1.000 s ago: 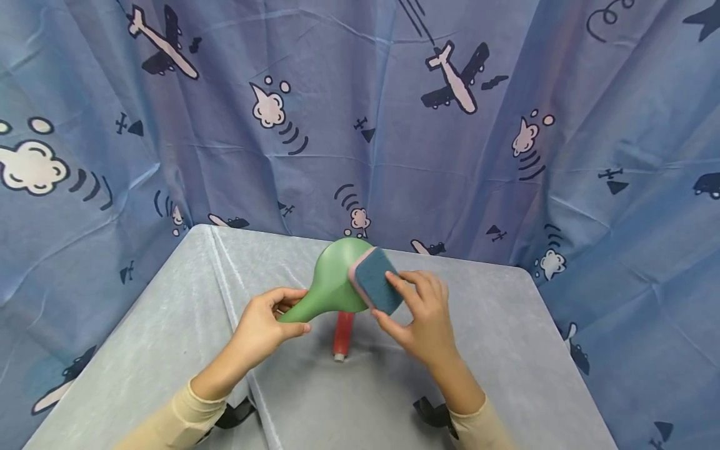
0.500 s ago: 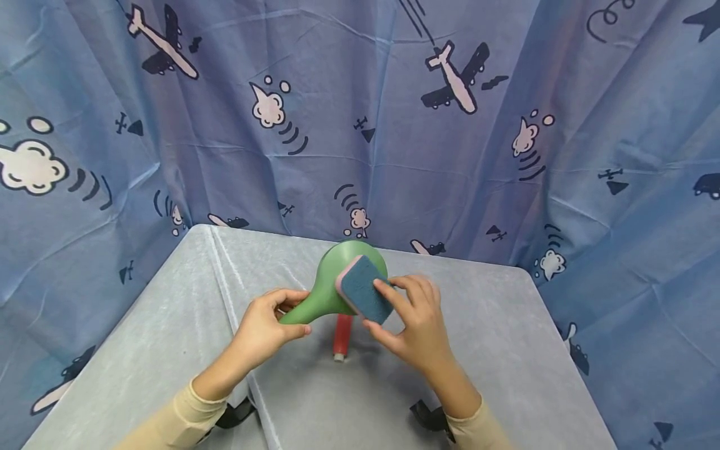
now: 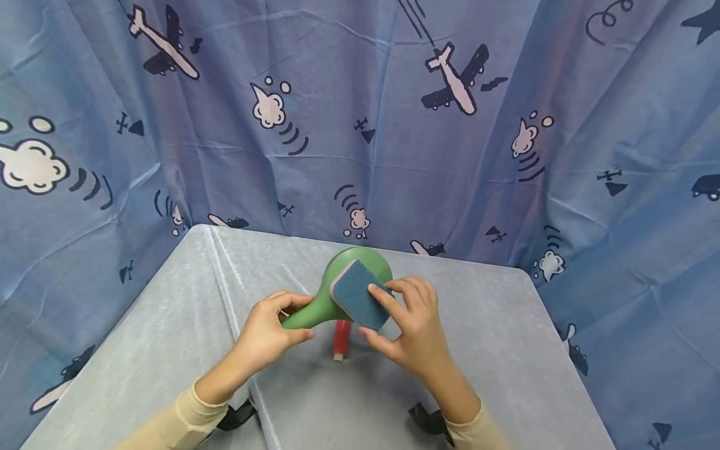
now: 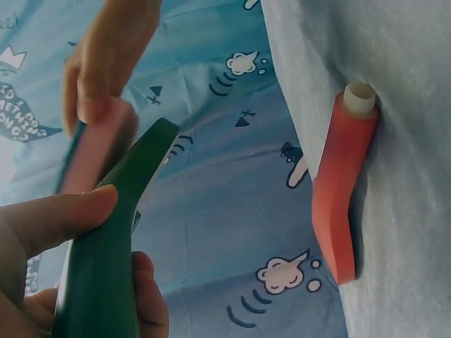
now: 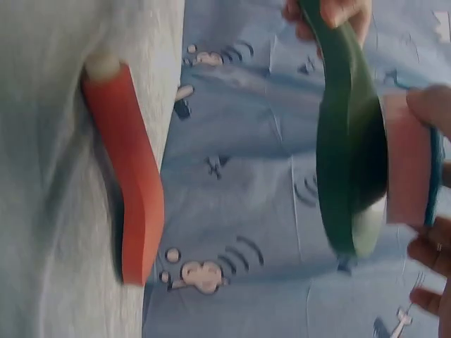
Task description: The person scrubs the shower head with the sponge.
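Here | grey-clothed table (image 3: 495, 350) | aeroplane-print curtain (image 3: 506, 156) behind | left hand (image 3: 264, 331) grips paddle (image 3: 332, 294) | right hand (image 3: 413, 328) pinches sponge (image 3: 357, 300)

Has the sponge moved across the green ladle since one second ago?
Yes. The sponge slid left and slightly down toward the left hand, judged against the red tube lying fixed on the table.

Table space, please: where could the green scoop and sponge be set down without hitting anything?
The grey table is bare left of the left hand and right of the right hand. The middle is crowded: the red tube lies beneath the green scoop and sponge.
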Tool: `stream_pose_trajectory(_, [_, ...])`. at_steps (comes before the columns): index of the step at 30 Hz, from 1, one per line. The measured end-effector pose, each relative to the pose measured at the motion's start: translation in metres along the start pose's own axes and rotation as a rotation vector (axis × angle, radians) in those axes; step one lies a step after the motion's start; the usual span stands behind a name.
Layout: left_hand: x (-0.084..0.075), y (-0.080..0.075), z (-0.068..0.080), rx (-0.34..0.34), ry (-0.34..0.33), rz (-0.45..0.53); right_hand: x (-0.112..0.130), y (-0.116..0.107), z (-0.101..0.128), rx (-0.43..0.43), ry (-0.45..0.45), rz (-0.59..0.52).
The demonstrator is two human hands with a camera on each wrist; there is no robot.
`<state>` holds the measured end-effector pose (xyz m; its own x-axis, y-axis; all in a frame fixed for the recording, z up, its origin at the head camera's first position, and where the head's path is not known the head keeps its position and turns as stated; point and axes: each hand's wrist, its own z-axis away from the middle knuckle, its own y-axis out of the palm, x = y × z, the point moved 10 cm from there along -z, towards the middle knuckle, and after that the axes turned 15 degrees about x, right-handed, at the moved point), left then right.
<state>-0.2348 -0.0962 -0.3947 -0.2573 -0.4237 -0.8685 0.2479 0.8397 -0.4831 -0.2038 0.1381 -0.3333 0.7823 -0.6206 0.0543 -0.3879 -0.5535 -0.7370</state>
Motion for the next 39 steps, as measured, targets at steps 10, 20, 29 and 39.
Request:
stream_pose_trajectory(10, [-0.003,0.004,0.002,0.011,0.016,-0.018,-0.023,-0.006,0.005,-0.037,0.139,-0.041])
stream_pose_trajectory(20, [-0.003,0.008,0.001,0.012,0.017,-0.038,-0.027,-0.005,0.003,-0.024,0.18,0.001])
stream_pose_trajectory(29, [-0.003,0.011,0.003,0.006,0.033,-0.075,0.0,0.003,-0.001,-0.013,0.036,0.004])
stream_pose_trajectory(39, [-0.011,0.014,0.004,-0.01,0.085,-0.175,-0.04,-0.007,0.008,-0.063,0.248,-0.007])
